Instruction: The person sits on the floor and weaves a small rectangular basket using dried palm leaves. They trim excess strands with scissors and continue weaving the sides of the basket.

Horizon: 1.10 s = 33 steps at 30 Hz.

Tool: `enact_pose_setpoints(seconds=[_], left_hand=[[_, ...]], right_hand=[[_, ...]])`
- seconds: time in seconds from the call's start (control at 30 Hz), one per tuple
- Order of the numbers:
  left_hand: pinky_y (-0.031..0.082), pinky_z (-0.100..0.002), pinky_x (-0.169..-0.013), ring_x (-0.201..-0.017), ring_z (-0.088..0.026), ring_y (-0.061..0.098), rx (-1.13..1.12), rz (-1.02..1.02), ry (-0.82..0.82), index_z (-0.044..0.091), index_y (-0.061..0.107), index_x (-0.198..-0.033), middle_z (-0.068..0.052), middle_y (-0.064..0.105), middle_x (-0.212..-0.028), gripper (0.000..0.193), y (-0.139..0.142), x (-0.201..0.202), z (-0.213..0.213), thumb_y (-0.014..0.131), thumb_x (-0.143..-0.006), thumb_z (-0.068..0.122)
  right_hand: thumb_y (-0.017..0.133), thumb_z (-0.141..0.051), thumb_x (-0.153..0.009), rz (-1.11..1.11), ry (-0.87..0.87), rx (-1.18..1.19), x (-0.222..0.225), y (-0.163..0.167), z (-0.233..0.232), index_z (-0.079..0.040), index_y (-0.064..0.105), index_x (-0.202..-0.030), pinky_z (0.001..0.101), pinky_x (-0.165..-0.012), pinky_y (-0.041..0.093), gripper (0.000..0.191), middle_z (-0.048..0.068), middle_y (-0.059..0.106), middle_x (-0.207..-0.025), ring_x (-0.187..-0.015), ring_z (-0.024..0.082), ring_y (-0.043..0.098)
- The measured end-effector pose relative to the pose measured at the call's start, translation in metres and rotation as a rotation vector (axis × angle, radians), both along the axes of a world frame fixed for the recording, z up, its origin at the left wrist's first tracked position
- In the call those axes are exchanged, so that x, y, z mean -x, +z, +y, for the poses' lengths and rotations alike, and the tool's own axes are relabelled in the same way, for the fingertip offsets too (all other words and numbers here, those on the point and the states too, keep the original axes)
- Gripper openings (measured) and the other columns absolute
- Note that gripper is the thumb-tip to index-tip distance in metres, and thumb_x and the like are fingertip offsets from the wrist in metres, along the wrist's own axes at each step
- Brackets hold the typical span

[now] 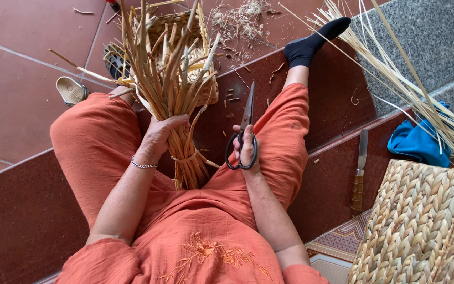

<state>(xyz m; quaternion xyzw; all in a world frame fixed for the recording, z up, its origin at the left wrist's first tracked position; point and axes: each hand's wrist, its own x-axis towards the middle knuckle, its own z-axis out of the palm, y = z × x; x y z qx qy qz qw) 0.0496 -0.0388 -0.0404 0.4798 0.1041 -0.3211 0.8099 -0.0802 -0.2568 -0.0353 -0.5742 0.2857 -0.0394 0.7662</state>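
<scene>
Two hands: left hand (pixel 160 134) fingers clasp a dried-reed bundle (pixel 177 94), right hand (pixel 245 147) fingers grip black scissors (pixel 244 131).

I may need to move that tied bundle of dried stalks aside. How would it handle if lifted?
The bundle likely lifts light, being dry stalks. Its tied base, gripped by the left hand, should stay firm; the splayed tops would probably flop and snag. Loose bits may shed.

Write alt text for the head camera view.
Seen from above, a seated person in orange clothes grips a tied bundle of dried reeds with the left hand and holds black scissors in the right hand. A knife and a woven basket lie to the right.
</scene>
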Motion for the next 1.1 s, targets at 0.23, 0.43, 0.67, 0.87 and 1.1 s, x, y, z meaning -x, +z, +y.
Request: enact_pose_setpoints(seconds=[0.23, 0.43, 0.67, 0.87, 1.1], left_hand=[[0.061, -0.036, -0.070, -0.079, -0.020, 0.072, 0.036, -0.002, -0.017, 0.000, 0.064, -0.117, -0.011, 0.071, -0.090, 0.036, 0.003, 0.000, 0.004, 0.080, -0.087, 0.010], [0.062, -0.038, -0.074, -0.085, -0.023, 0.072, 0.082, -0.018, -0.065, -0.001, 0.064, -0.121, -0.012, 0.071, -0.094, 0.038, 0.001, -0.001, 0.012, 0.079, -0.088, 0.013], [0.062, -0.035, -0.079, -0.095, -0.018, 0.071, 0.004, -0.001, 0.011, 0.004, 0.059, -0.132, -0.008, 0.071, -0.111, 0.050, -0.008, -0.003, 0.013, 0.075, -0.091, 0.029], [0.059, -0.030, -0.081, -0.096, -0.012, 0.067, -0.100, -0.024, 0.038, 0.004, 0.063, -0.133, -0.004, 0.070, -0.113, 0.051, -0.004, -0.008, 0.004, 0.074, -0.093, 0.035], [0.055, -0.027, -0.078, -0.092, -0.009, 0.064, -0.118, -0.101, 0.081, 0.006, 0.070, -0.123, 0.001, 0.071, -0.105, 0.035, 0.002, -0.003, 0.001, 0.077, -0.093, 0.023]], right_hand=[[0.050, -0.046, -0.107, -0.257, 0.144, 0.149, 0.001, -0.007, 0.011, 0.001, 0.052, -0.144, 0.0178, -0.051, 0.042, 0.060, -0.003, 0.054, -0.081, -0.061, 0.003, 0.048], [0.052, -0.047, -0.109, -0.265, 0.125, 0.216, 0.006, -0.015, 0.012, 0.001, 0.051, -0.151, 0.0193, -0.060, 0.047, 0.063, -0.002, 0.058, -0.092, -0.072, 0.004, 0.052], [0.050, -0.055, -0.111, -0.432, 0.191, 0.422, 0.027, -0.013, 0.026, -0.002, 0.038, -0.160, 0.0210, -0.069, 0.048, 0.074, -0.001, 0.060, -0.105, -0.080, 0.007, 0.052], [0.059, -0.058, -0.104, -0.391, 0.342, 0.514, 0.028, -0.013, 0.042, -0.001, 0.047, -0.155, 0.0181, -0.065, 0.044, 0.077, -0.003, 0.056, -0.094, -0.074, 0.004, 0.050], [0.063, -0.062, -0.097, -0.350, 0.335, 0.360, 0.021, -0.010, 0.039, -0.001, 0.047, -0.154, 0.0162, -0.060, 0.041, 0.085, -0.005, 0.056, -0.092, -0.070, 0.002, 0.047]])
